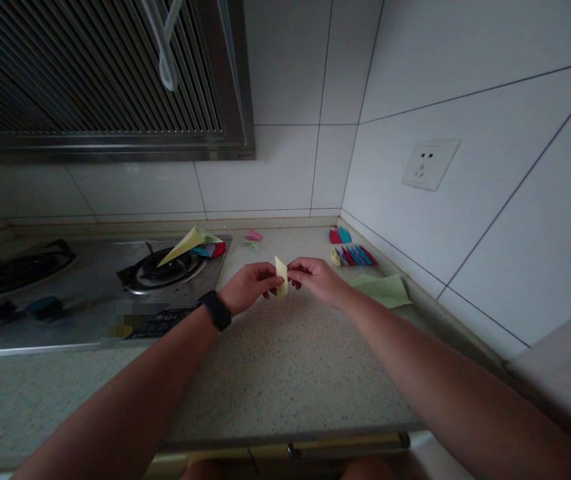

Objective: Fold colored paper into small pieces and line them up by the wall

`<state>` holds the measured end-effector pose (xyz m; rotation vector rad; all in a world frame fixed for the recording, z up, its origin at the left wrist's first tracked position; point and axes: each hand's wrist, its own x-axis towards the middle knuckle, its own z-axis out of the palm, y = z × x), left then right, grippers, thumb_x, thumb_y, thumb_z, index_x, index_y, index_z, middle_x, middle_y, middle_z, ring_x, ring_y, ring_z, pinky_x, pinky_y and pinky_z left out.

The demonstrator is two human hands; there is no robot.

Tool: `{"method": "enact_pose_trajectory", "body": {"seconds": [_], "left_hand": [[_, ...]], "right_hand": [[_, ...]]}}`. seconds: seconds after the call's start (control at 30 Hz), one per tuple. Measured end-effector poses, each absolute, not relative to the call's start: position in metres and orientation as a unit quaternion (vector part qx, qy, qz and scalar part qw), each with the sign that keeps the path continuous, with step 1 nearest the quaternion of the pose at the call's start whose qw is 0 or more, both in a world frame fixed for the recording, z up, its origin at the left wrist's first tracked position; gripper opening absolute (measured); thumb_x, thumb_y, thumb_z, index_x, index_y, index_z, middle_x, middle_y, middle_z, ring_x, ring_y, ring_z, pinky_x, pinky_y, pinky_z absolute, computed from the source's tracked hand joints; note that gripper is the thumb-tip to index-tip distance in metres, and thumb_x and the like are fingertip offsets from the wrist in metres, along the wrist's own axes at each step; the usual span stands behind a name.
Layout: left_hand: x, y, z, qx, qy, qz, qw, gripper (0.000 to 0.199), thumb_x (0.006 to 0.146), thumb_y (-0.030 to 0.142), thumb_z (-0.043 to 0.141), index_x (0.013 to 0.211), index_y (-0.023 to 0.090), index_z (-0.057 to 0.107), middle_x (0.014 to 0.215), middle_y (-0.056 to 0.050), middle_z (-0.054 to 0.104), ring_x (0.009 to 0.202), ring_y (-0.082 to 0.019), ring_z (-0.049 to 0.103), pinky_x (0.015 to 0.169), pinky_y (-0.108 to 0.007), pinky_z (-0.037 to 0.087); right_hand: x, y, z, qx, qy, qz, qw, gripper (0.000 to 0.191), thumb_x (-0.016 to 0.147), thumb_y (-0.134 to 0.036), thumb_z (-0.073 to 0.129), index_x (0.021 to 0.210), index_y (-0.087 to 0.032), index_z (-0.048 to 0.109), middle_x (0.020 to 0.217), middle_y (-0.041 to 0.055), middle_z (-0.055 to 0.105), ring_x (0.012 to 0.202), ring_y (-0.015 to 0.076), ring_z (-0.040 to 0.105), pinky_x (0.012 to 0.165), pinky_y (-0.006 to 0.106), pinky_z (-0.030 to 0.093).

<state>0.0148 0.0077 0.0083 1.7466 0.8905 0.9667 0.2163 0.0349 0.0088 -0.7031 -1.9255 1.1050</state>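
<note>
A small folded piece of yellow paper (281,275) is held upright above the counter, between my two hands. My left hand (251,287), with a black watch on its wrist, pinches the paper's left side between thumb and fingers. On the other side, my right hand (315,277) has its thumb and fingertips closed at the paper's right edge. A sheet of pale green paper (382,291) lies on the counter just beyond my right wrist. Small folded paper pieces (352,256) in red, blue and yellow stand in a row behind it.
More red and blue folded pieces (340,235) sit in the back corner. Pink folded paper (254,235) lies near the back wall. On the left, a gas stove (90,267) carries a yellow paper plane (182,245). A range hood (115,150) overhangs it.
</note>
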Motion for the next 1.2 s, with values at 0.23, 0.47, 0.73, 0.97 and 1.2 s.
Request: {"method": "enact_pose_trajectory", "body": {"seconds": [0.23,0.47,0.73,0.97,1.2], "left_hand": [[0.014,0.007,0.007,0.712,0.359,0.37,0.476,0.025,0.083,0.034,0.064,0.092,0.011,0.062,0.082,-0.007,0.068,0.067,-0.012,0.062,0.06,-0.024,0.048],[0.014,0.005,0.009,0.727,0.359,0.372,0.452,0.023,0.084,0.032,0.063,0.093,0.011,0.062,0.08,-0.005,0.067,0.064,-0.011,0.06,0.057,-0.022,0.047],[0.017,0.002,0.012,0.734,0.372,0.369,0.431,0.021,0.084,0.031,0.061,0.091,0.011,0.062,0.079,-0.005,0.068,0.063,-0.011,0.06,0.057,-0.022,0.048],[0.017,0.004,0.01,0.718,0.374,0.375,0.452,0.022,0.084,0.031,0.062,0.09,0.01,0.062,0.078,-0.006,0.067,0.062,-0.011,0.06,0.055,-0.022,0.048],[0.017,0.003,0.011,0.711,0.369,0.367,0.473,0.022,0.083,0.032,0.063,0.09,0.011,0.061,0.077,-0.005,0.067,0.06,-0.01,0.06,0.054,-0.021,0.047]], "right_hand": [[0.218,0.034,0.008,-0.272,-0.769,0.448,0.365,0.018,0.084,-0.032,0.059,0.089,-0.015,0.062,0.074,-0.0007,0.058,0.062,0.0092,0.053,0.061,0.024,0.043],[0.216,0.031,0.011,-0.271,-0.768,0.452,0.364,0.017,0.084,-0.032,0.057,0.088,-0.015,0.06,0.075,-0.0007,0.056,0.061,0.0091,0.052,0.059,0.024,0.043],[0.213,0.034,0.002,-0.275,-0.786,0.398,0.386,0.009,0.083,-0.027,0.055,0.086,-0.018,0.056,0.071,-0.0016,0.055,0.061,0.0098,0.05,0.058,0.023,0.042],[0.213,0.03,0.004,-0.289,-0.806,0.372,0.36,0.007,0.085,-0.023,0.052,0.09,-0.02,0.053,0.076,-0.0006,0.058,0.065,0.0107,0.056,0.057,0.022,0.044],[0.213,0.024,0.009,-0.286,-0.822,0.325,0.369,0.004,0.082,-0.018,0.051,0.085,-0.02,0.052,0.069,-0.0033,0.054,0.06,0.0092,0.051,0.058,0.022,0.04]]}}
